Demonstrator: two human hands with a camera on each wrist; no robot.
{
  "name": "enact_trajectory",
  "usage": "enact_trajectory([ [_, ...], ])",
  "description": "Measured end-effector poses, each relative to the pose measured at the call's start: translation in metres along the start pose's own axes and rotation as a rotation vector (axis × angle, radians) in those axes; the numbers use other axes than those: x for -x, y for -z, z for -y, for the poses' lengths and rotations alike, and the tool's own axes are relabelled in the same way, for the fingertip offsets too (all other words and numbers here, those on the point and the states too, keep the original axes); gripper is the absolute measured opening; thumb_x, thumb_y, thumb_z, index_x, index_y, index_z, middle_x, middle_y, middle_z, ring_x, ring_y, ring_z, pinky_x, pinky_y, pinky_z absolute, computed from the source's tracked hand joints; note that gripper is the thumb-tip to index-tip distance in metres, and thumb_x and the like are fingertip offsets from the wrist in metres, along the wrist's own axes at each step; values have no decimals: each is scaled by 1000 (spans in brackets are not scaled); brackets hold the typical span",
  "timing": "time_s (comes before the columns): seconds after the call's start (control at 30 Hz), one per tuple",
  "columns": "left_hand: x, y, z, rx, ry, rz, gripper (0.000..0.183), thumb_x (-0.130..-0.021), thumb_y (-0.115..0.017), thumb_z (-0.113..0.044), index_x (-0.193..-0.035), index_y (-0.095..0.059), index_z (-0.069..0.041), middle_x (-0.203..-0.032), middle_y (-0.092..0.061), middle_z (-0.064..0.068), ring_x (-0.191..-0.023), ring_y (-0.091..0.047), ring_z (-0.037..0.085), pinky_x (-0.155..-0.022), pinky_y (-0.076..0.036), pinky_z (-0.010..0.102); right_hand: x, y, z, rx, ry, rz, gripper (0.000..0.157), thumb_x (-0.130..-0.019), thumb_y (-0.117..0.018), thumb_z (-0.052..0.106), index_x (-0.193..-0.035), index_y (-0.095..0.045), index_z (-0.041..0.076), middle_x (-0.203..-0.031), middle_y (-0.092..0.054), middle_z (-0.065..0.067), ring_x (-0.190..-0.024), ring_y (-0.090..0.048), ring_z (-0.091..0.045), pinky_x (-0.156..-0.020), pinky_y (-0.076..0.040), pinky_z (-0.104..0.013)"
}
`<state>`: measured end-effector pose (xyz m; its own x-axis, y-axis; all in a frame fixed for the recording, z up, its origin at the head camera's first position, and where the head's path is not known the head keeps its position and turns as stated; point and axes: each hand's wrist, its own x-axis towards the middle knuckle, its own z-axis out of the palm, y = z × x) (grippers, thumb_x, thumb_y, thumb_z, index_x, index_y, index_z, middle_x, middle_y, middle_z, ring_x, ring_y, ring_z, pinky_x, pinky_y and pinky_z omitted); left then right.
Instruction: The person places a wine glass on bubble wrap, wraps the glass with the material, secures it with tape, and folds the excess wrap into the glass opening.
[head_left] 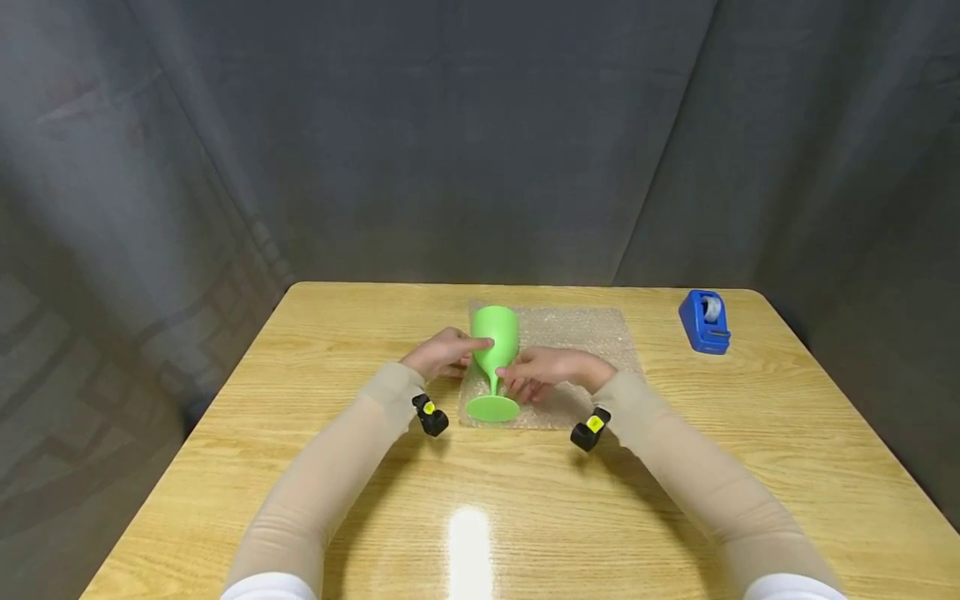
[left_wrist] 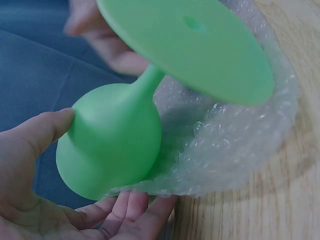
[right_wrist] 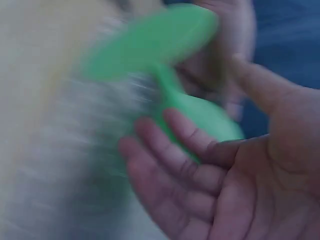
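White glare on table [head_left: 555, 500], soft shadows; 2 dimmer wrist views, right blurred

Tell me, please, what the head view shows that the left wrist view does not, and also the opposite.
Only the head view shows the blue tape dispenser and the black wrist cameras. Only the left wrist view shows the small dent in the base of the green cup. Both show the cup, bubble wrap, wooden table, left grip and right grip.
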<state>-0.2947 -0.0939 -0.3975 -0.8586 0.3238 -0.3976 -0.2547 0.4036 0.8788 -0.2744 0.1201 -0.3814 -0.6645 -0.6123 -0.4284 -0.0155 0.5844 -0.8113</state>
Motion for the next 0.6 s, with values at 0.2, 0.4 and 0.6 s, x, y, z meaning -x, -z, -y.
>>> enact_trajectory([
  [0.2, -1, 0, -1, -1, 17, -17, 40, -92, -64, -37, -108, -62, 0, -92, -55, 2, -83, -53, 14, -90, -53, 36, -2, 21, 13, 115, 41, -376, 30, -101, -52, 29, -97, -48, 0, -82, -51, -8, -61, -44, -11, -56, -40, -25],
  [0.4, 1, 0, 0, -3, 6, -9, 42, -92, -64, -37, -110, -62, 1, -93, -55, 2, -85, -53, 15, -94, -52, 39, -21, 10, 2, 218, 257, -650, 26, -94, -63, 11, -115, -54, -2, -111, -57, -18, -99, -59, -28, -87, -52, -37],
  [0.6, 1, 1, 0, 0, -3, 1, 42, -93, -63, -37, -110, -62, 1, -91, -53, 2, -83, -52, 15, -92, -52, 37, -22, 3, 2, 344, 311, -631, 27, -91, -68, 12, -117, -63, 6, -113, -54, -14, -105, -58, -30, -91, -52, -42],
])
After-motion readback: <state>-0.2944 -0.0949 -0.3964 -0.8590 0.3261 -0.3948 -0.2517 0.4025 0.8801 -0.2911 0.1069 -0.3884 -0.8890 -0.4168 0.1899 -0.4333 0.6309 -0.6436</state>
